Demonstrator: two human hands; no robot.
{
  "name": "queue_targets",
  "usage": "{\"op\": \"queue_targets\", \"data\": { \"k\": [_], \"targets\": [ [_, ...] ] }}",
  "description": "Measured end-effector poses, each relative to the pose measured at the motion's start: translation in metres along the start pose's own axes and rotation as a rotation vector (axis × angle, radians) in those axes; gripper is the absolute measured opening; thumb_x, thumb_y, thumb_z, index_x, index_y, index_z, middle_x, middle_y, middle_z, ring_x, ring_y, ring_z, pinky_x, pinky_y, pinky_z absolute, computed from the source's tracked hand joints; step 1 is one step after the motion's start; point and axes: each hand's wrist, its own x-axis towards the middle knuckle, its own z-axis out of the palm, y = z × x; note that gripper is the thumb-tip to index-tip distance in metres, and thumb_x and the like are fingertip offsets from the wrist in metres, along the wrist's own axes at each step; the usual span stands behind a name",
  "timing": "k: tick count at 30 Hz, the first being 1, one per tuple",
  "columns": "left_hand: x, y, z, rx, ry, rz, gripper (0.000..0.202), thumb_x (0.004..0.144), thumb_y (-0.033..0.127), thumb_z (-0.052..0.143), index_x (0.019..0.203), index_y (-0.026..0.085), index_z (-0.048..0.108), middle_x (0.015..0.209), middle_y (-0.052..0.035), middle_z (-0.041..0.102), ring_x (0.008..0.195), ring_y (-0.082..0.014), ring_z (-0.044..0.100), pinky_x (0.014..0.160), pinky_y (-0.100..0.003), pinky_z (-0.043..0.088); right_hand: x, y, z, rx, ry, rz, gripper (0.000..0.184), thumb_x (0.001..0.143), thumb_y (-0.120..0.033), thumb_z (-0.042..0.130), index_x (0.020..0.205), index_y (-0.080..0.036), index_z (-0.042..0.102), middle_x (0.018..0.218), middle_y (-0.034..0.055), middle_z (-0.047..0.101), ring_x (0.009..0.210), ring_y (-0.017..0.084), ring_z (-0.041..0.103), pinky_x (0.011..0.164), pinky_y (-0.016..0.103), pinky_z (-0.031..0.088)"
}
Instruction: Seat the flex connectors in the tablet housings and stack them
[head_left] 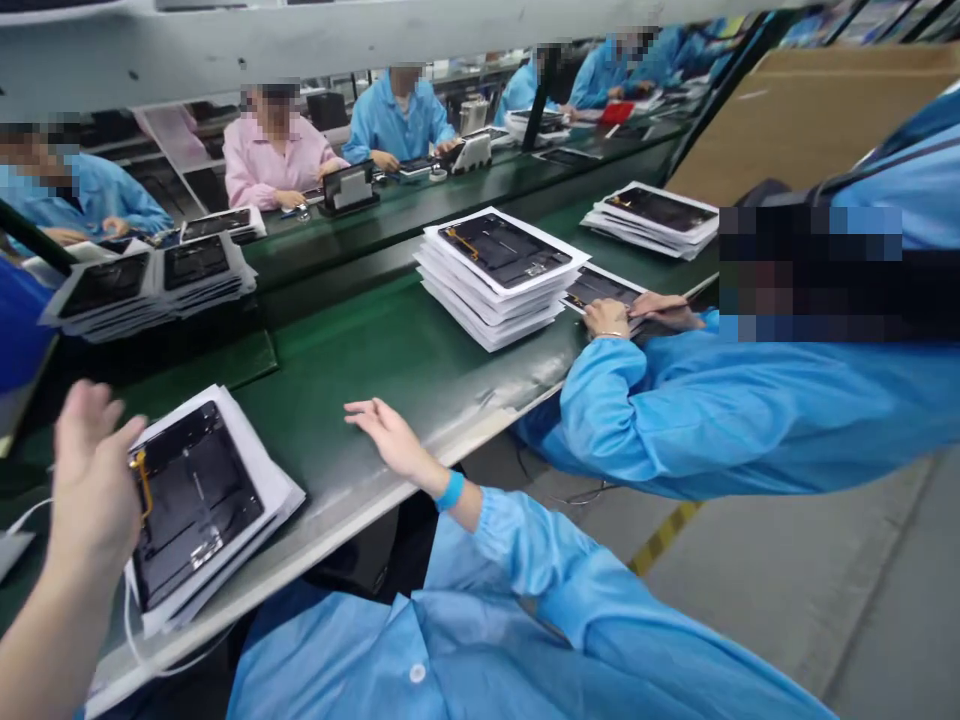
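My left hand (94,485) is raised at the left, fingers stretched up and holding nothing visible. It partly covers the left edge of a stack of black tablet back housings (217,480) layered with white sheets; I cannot tell whether it touches them. The top housing shows an orange flex cable and small metal parts. Over the green bench (330,350), near its front edge, hovers my right hand (390,437), its fingers extended and nothing in it. A blue band circles that wrist. Further back stands a taller housing stack (499,280).
On the right, a co-worker in blue has both hands (611,318) on a housing. Another stack (652,215) lies beyond, and two more (150,285) stand far left. A white cable (139,640) hangs by the bench edge. Several people work across the line.
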Motion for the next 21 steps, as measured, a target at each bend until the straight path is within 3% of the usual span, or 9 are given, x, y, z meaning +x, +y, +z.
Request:
{"op": "queue_targets", "data": {
  "k": [2, 4, 6, 8, 11, 13, 16, 21],
  "targets": [
    [0.022, 0.039, 0.057, -0.06, -0.139, 0.013, 0.086, 0.07, 0.049, 0.077, 0.155, 0.056, 0.066, 0.178, 0.0124, 0.053, 0.171, -0.0343, 0.045, 0.146, -0.046, 0.031, -0.014, 0.003, -0.043, 0.027, 0.108, -0.031, 0.024, 0.097, -0.049, 0.069, 0.094, -0.027, 0.062, 0.122, 0.0076, 0.078, 0.121, 0.027, 0.075, 0.117, 0.044, 0.053],
    [0.045, 0.066, 0.123, -0.099, -0.28, 0.007, 0.075, 0.077, 0.045, 0.072, 0.152, 0.036, 0.071, 0.168, -0.0046, 0.065, 0.16, -0.0379, 0.059, 0.145, -0.057, 0.035, -0.028, 0.007, -0.077, 0.069, 0.201, -0.058, 0.035, 0.094, -0.055, 0.072, 0.085, -0.028, 0.052, 0.129, 0.0085, 0.077, 0.124, 0.028, 0.075, 0.117, 0.045, 0.053],
    [0.067, 0.084, 0.191, -0.122, -0.387, -0.012, 0.062, 0.087, 0.037, 0.068, 0.147, 0.027, 0.072, 0.158, -0.0104, 0.072, 0.152, -0.0368, 0.066, 0.143, -0.06, 0.039, -0.039, 0.008, -0.1, 0.119, 0.264, -0.075, 0.043, 0.094, -0.059, 0.074, 0.083, -0.028, 0.047, 0.132, 0.0082, 0.076, 0.126, 0.028, 0.076, 0.117, 0.046, 0.054],
    [0.085, 0.096, 0.255, -0.141, -0.465, -0.035, 0.05, 0.096, 0.033, 0.065, 0.144, 0.025, 0.072, 0.154, -0.0115, 0.074, 0.147, -0.0344, 0.07, 0.139, -0.059, 0.045, -0.046, 0.007, -0.113, 0.166, 0.298, -0.081, 0.042, 0.094, -0.06, 0.076, 0.085, -0.028, 0.051, 0.128, 0.0077, 0.078, 0.125, 0.028, 0.077, 0.118, 0.046, 0.055],
    [0.109, 0.11, 0.332, -0.19, -0.548, -0.06, 0.044, 0.109, 0.04, 0.062, 0.149, 0.024, 0.071, 0.16, -0.0137, 0.07, 0.145, -0.0343, 0.071, 0.132, -0.053, 0.054, -0.049, 0.005, -0.121, 0.229, 0.319, -0.072, 0.037, 0.093, -0.059, 0.081, 0.09, -0.027, 0.063, 0.121, 0.0076, 0.08, 0.125, 0.028, 0.078, 0.12, 0.047, 0.056],
    [0.121, 0.113, 0.372, -0.219, -0.593, -0.086, 0.053, 0.112, 0.049, 0.061, 0.158, 0.023, 0.067, 0.166, -0.0161, 0.064, 0.148, -0.0381, 0.069, 0.128, -0.053, 0.057, -0.048, 0.006, -0.121, 0.277, 0.331, -0.058, 0.037, 0.09, -0.06, 0.084, 0.096, -0.026, 0.072, 0.119, 0.0079, 0.081, 0.124, 0.029, 0.078, 0.123, 0.049, 0.055],
    [0.135, 0.107, 0.417, -0.282, -0.645, -0.207, 0.073, 0.11, 0.064, 0.066, 0.171, 0.025, 0.056, 0.174, -0.018, 0.056, 0.158, -0.0461, 0.058, 0.128, -0.057, 0.055, -0.041, 0.008, -0.119, 0.374, 0.378, -0.034, 0.043, 0.087, -0.064, 0.086, 0.106, -0.025, 0.081, 0.119, 0.0086, 0.082, 0.127, 0.03, 0.078, 0.127, 0.052, 0.054],
    [0.141, 0.081, 0.458, -0.319, -0.608, -0.376, 0.088, 0.11, 0.078, 0.054, 0.182, 0.028, 0.041, 0.181, -0.0176, 0.047, 0.169, -0.0458, 0.045, 0.13, -0.058, 0.053, -0.011, 0.007, -0.132, 0.507, 0.647, -0.076, 0.05, 0.083, -0.06, 0.084, 0.12, -0.026, 0.077, 0.145, 0.0091, 0.077, 0.149, 0.029, 0.067, 0.134, 0.051, 0.05]
  ]
}}
